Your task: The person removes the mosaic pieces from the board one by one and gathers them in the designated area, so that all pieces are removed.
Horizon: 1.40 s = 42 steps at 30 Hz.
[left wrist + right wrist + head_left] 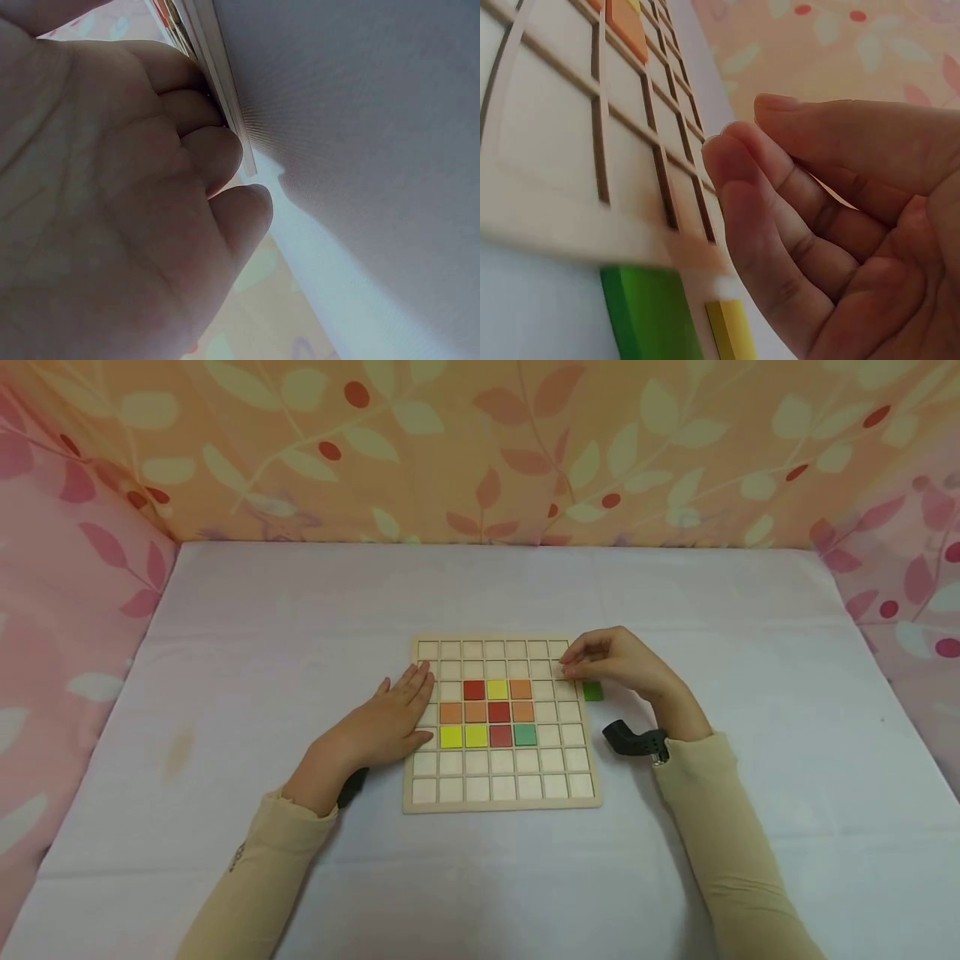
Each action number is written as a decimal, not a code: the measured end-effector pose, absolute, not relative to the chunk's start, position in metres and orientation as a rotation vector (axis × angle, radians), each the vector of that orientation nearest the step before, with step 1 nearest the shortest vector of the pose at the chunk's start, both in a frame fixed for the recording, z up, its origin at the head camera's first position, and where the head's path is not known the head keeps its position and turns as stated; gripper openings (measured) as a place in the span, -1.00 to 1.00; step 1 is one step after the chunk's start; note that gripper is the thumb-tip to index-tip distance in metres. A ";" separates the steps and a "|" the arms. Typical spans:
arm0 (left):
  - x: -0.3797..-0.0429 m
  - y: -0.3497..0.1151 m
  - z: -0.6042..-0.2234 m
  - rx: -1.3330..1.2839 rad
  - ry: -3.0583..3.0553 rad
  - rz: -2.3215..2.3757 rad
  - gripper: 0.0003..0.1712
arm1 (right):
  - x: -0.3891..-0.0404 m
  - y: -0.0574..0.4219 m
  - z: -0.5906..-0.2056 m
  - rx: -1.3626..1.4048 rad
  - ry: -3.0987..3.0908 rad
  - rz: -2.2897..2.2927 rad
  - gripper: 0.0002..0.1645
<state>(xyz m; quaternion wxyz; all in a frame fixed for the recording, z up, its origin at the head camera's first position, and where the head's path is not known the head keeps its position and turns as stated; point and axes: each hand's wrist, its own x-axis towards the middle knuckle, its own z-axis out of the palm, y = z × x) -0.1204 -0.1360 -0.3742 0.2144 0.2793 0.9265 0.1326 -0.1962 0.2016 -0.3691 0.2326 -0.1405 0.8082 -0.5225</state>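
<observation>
A wooden grid board [502, 801] lies flat on the white cloth with red, yellow, orange and green square tiles in its middle cells. My left hand [386, 714] rests along its left edge, fingers extended over the rim; the left wrist view shows the palm and fingertips against the board's side [217, 71]. Over the upper right edge hovers my right hand [618, 664], fingers bent and thumb near them; nothing shows between them in the right wrist view. Just off the right edge lies a green tile [592, 692]. Beside it is a yellow tile [732, 330], hidden from the head view.
White cloth [300, 610] surrounds the board. Patterned fabric walls [480, 452] stand behind and at both sides. A black wrist device [633, 739] sticks out from the right cuff above the cloth.
</observation>
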 end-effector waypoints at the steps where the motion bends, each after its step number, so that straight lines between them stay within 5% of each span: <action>1: -0.120 -0.136 -0.374 0.774 2.568 0.368 -0.11 | -0.196 0.198 -0.369 -0.390 2.208 -1.440 -0.77; 42: -0.119 -0.136 -0.374 0.759 2.573 0.368 -0.12 | -0.208 0.111 -0.382 -0.705 2.119 -1.330 -0.89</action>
